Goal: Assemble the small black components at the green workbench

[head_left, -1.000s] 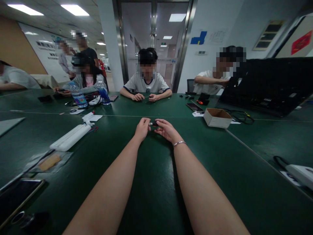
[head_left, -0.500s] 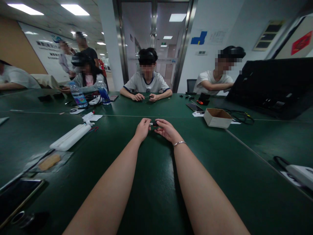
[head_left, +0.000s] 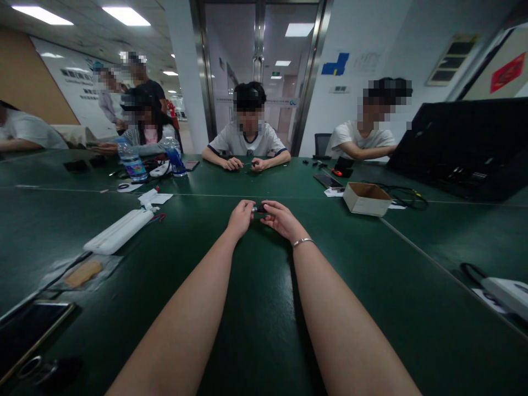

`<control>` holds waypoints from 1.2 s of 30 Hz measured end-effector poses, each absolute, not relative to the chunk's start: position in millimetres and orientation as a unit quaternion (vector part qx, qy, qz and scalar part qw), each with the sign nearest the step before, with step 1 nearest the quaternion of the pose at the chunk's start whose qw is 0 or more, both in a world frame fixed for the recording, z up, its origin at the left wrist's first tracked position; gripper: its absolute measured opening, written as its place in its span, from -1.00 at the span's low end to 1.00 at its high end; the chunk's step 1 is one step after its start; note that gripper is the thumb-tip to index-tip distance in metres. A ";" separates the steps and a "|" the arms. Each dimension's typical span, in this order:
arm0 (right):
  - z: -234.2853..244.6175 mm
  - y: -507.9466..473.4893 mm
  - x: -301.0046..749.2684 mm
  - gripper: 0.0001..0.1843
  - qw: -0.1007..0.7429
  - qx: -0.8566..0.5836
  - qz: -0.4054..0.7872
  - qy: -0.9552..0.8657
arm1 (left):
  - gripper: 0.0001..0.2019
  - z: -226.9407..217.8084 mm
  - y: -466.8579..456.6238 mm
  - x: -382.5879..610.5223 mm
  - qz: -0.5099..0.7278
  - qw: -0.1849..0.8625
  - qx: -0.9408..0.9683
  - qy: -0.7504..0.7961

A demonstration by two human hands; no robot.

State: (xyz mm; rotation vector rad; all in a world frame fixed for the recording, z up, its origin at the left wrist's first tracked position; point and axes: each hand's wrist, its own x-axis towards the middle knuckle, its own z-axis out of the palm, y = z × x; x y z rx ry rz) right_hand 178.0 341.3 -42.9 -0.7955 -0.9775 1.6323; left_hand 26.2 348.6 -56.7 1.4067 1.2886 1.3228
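Note:
Over the green table, both hands meet on a small black piece with a silver metal end. My left hand pinches the silver end at the left. Thumb and fingers of my right hand close on the black end, and a metal bracelet circles that wrist. The piece lies roughly level between the fingertips, which cover part of it. Its exact kind is too small to make out.
Left lie a white power strip, a plastic bag and a phone. An open cardboard box, cables and a black monitor stand right. Bottles stand far left. Across sits a co-worker.
My hands and the small piece look the same. At the far left, a seated person's hands have shifted slightly; the person at the right has moved a little.

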 end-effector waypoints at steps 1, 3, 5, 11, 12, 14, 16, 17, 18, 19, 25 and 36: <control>-42.6 340.9 177.8 -0.88 0.515 -0.331 0.679 -0.406 | -0.80 -56.7 348.5 26.2 0.525 0.393 0.561 0.505; -41.8 340.3 177.5 -0.88 0.516 -0.332 0.677 -0.406 | -0.76 -56.7 348.3 26.1 0.528 0.382 0.562 0.509; -41.2 339.7 177.1 -0.87 0.517 -0.333 0.677 -0.404 | -0.77 -56.9 348.0 26.1 0.521 0.386 0.564 0.512; -40.2 339.0 176.7 -0.86 0.516 -0.336 0.677 -0.404 | -0.76 -58.6 347.5 26.1 0.532 0.361 0.587 0.492; -40.3 339.1 176.8 -0.86 0.514 -0.336 0.678 -0.404 | -0.77 -59.2 347.8 26.1 0.530 0.366 0.585 0.492; -40.8 339.5 176.9 -0.86 0.512 -0.336 0.678 -0.406 | -0.78 -60.7 348.8 26.0 0.523 0.379 0.587 0.488; -41.7 340.2 177.2 -0.85 0.512 -0.335 0.677 -0.408 | -0.77 -61.9 349.8 26.0 0.524 0.375 0.596 0.479; -42.2 340.6 177.3 -0.85 0.513 -0.334 0.677 -0.409 | -0.77 -62.2 350.0 26.0 0.528 0.368 0.599 0.477; -42.7 341.1 177.5 -0.84 0.513 -0.332 0.677 -0.410 | -0.76 -62.0 350.0 26.2 0.531 0.364 0.599 0.475; -43.1 341.5 177.7 -0.84 0.514 -0.331 0.677 -0.410 | -0.75 -61.5 349.6 26.3 0.533 0.366 0.598 0.474; -44.0 342.2 177.9 -0.82 0.515 -0.330 0.676 -0.410 | -0.81 -56.7 345.8 27.2 0.526 0.392 0.593 0.467; -40.8 339.5 175.7 -0.79 0.468 -0.352 0.682 -0.438 | -0.88 -55.6 344.9 27.5 0.547 0.386 0.580 0.464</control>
